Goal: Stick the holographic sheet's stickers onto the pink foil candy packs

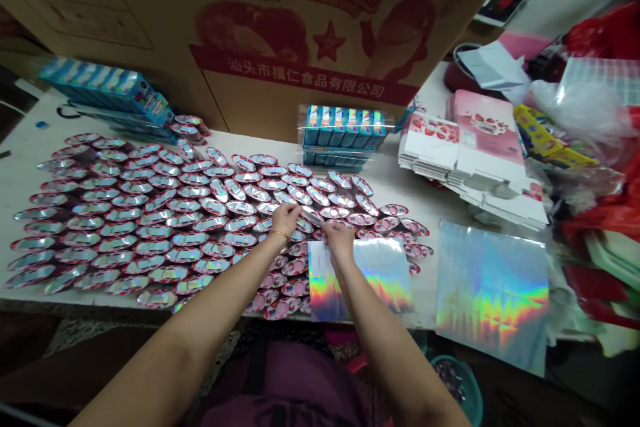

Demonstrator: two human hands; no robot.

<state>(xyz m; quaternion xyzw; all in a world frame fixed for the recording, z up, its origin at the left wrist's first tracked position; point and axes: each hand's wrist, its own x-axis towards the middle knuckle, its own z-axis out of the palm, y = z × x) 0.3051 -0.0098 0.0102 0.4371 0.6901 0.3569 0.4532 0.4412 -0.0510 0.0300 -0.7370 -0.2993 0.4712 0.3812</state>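
My left hand [285, 218] pinches one end of a shiny oval sticker piece [312, 215] over the table. My right hand [339, 237] is closed with its fingertips at the other end of that piece, resting above a holographic sheet [380, 273]. Rows of many shiny oval pieces [150, 220] with pink rims cover the white table [405, 190] to the left and behind both hands.
A big printed cardboard box [280, 33] stands at the back. Blue packs [343, 130] lie under it, and more blue packs [105, 87] sit at the far left. Flat pink-and-white cartons [475, 153] are stacked right. A second holographic sheet [493, 293] overhangs the front edge.
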